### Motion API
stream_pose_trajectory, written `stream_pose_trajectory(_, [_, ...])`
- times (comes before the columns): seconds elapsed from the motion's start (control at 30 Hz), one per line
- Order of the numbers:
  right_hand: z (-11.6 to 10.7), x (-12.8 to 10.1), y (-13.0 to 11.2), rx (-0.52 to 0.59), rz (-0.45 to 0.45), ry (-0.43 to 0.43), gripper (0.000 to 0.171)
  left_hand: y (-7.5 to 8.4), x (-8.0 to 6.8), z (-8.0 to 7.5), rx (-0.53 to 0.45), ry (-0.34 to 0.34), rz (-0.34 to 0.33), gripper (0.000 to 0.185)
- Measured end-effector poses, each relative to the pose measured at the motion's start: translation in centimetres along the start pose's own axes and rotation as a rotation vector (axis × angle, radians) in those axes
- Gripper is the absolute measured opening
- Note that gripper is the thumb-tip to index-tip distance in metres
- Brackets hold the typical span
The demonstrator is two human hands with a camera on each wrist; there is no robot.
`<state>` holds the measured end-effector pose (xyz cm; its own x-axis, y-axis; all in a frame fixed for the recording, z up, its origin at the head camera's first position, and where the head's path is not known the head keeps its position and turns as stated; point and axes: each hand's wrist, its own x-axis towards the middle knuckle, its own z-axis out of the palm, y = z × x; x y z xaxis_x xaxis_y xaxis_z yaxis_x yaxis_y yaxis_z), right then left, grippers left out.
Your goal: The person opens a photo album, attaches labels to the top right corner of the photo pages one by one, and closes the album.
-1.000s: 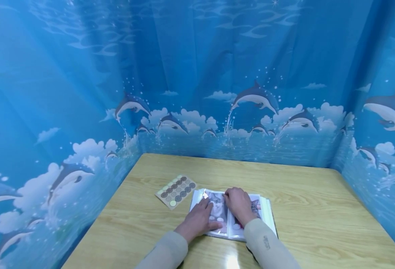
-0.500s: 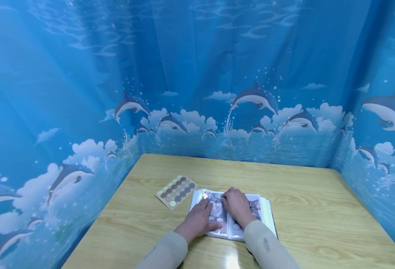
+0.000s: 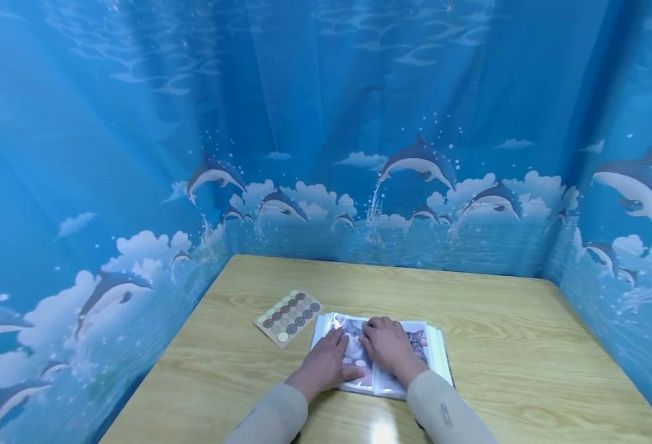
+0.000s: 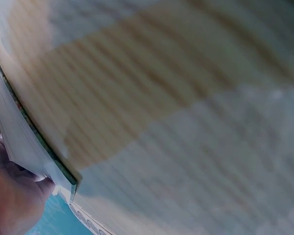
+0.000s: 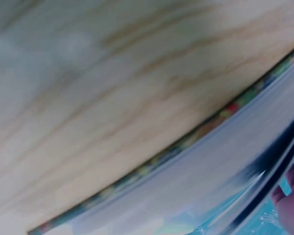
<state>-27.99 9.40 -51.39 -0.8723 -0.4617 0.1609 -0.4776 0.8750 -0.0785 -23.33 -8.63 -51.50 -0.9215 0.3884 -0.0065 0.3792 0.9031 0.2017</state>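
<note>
An open photo album (image 3: 432, 353) with clear sleeves and cat pictures lies on the wooden table (image 3: 514, 345). My left hand (image 3: 324, 362) lies flat on its left page, fingers straight. My right hand (image 3: 386, 346) rests across the middle fold, its fingers bent and their tips pressing on the cat picture; what is under them is hidden. The left wrist view shows the album's edge (image 4: 24, 137) on the wood and a bit of my left hand (image 4: 10, 203). Blurred in the right wrist view, the album's coloured edge (image 5: 186, 142) crosses the frame.
A sheet of round grey and green stickers (image 3: 288, 316) lies just left of the album. A blue dolphin curtain (image 3: 326, 123) closes off the table at the back and on both sides. Bare wood spreads to the right and behind the album.
My right hand has slid a little to the left across the page, toward the left hand. The left hand and the album have stayed put.
</note>
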Motion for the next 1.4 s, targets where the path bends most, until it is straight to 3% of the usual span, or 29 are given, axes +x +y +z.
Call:
stream_pose_trajectory(0.23, [-0.1, -0.7, -0.2, -0.016, 0.002, -0.073, 0.057, -0.3, 0.0, -0.2, -0.006, 0.003, 0.004, 0.089])
stream_pose_trajectory(0.8, [0.2, -1.1, -1.1, 0.03, 0.041, -0.077, 0.059, -0.6, 0.0, 0.4, -0.039, 0.002, -0.014, 0.093])
stream_pose_trajectory(1.4, [-0.1, -1.0, -1.1, 0.0, 0.068, -0.112, 0.06, -0.2, 0.1, 0.5, -0.033, 0.001, -0.008, 0.092])
